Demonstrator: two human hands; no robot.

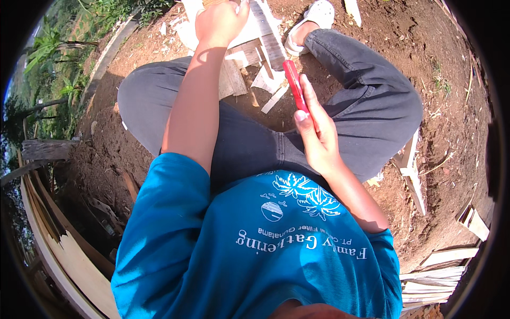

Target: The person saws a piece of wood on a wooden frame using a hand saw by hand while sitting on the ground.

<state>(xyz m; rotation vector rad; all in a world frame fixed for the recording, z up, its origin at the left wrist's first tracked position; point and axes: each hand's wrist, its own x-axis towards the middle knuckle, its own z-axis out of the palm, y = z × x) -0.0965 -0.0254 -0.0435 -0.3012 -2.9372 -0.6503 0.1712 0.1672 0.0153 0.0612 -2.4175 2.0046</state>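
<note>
My right hand (321, 139) is closed round a slim red handle (295, 87), which points up and away from me. Its thumb and a finger lie along the handle; whether a blade or other part joins its far end, I cannot tell. My left arm reaches forward, and my left hand (219, 24) is closed at the upper edge of the picture. A bit of a tan thing (211, 2) shows at its fingers, but most of it is cut off. Under and beside that hand are pale wooden boards (245, 53) and a greyish plank (268, 40).
I sit on brown soil (393, 32) with my legs (366, 117) bent around the boards. Wood chips and offcuts (274, 99) lie between my feet. Long split planks (74, 266) are at the left, stacked thin slats (433, 284) at the lower right, and green plants (50, 50) at the upper left.
</note>
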